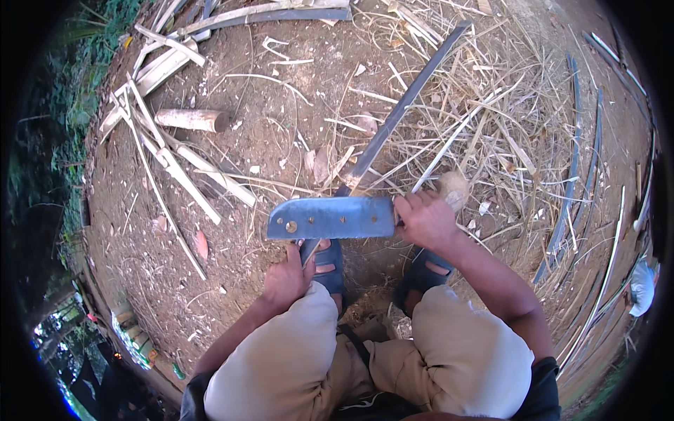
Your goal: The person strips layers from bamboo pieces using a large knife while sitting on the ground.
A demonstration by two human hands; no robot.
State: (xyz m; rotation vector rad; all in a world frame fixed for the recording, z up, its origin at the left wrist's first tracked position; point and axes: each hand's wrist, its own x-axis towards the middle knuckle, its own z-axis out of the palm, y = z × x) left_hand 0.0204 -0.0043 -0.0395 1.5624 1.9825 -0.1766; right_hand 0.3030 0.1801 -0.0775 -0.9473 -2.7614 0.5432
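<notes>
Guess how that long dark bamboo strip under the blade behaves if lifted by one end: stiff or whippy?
Probably whippy: the bamboo strip is long and thin, so its far end would likely sag. Likely light, being a narrow sliver. The left hand pins its near end while the right hand holds the cleaver.

Soft daylight, sharp centre, dark warped rim

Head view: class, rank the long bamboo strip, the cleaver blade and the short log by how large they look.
1. long bamboo strip
2. cleaver blade
3. short log
The blade is nearer the camera, so its true size against the log is unsure.
</notes>
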